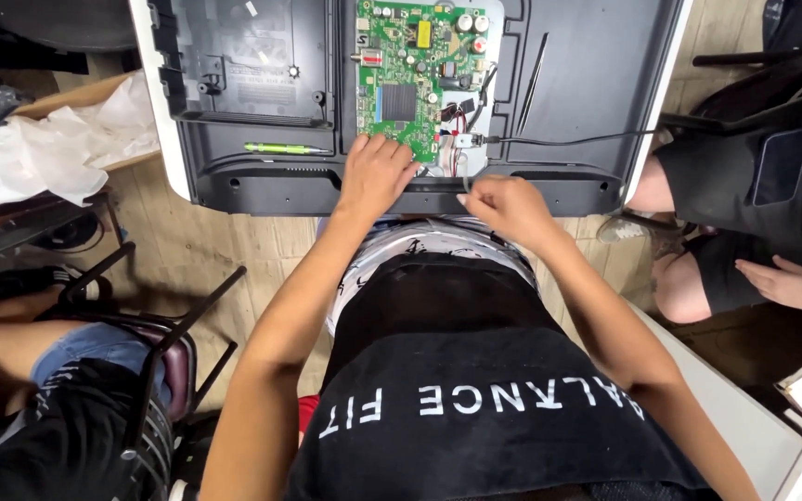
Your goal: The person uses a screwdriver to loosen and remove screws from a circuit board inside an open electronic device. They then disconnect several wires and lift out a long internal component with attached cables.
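Observation:
A dark grey back panel of a flat screen (568,102) lies flat in front of me, with a green circuit board (410,65) mounted in its middle. My left hand (375,174) rests on the panel's near edge, fingers curled just below the board's bottom corner. My right hand (508,206) sits beside it at the near edge, fingers pinched on a thin grey wire or tool near the red and white connector wires (457,130). What the left hand holds is hidden.
A green-handled screwdriver (285,148) lies on the panel left of my left hand. A black cable (568,141) runs right from the board. White wrapping (39,148) sits at left. Another person's hand (791,283) and legs are at right; a seated person and chair are at lower left.

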